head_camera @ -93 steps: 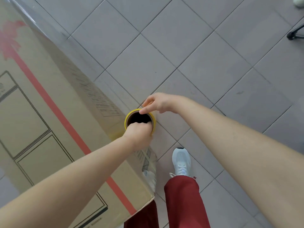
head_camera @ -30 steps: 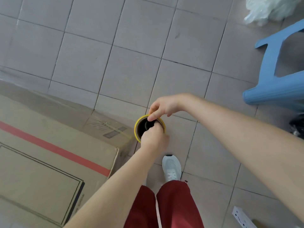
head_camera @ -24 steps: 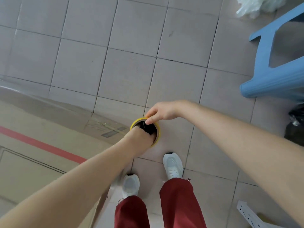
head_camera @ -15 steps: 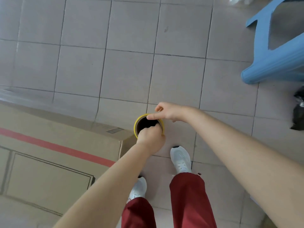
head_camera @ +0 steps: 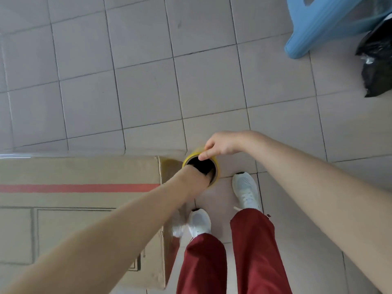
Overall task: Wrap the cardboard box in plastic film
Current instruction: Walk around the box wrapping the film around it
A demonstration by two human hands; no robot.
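A large cardboard box (head_camera: 80,198) with a red stripe and black printed frames fills the lower left. Clear plastic film covers it, showing as a shiny edge along its far side. The film roll (head_camera: 214,166), a tube with a yellow rim and dark core, stands upright at the box's right corner. My left hand (head_camera: 196,180) reaches into the tube's core, fingers hidden inside. My right hand (head_camera: 220,146) pinches the far rim from above.
Grey tiled floor (head_camera: 148,81) stretches ahead. A blue plastic stool (head_camera: 322,24) stands at the upper right with a black plastic bag (head_camera: 375,60) beside it. My white shoes (head_camera: 246,190) and red trousers are right below the roll.
I have walked around the box's corner with the roll in both hands. The box now lies square to my left, and the stool and bag have come nearer at the upper right.
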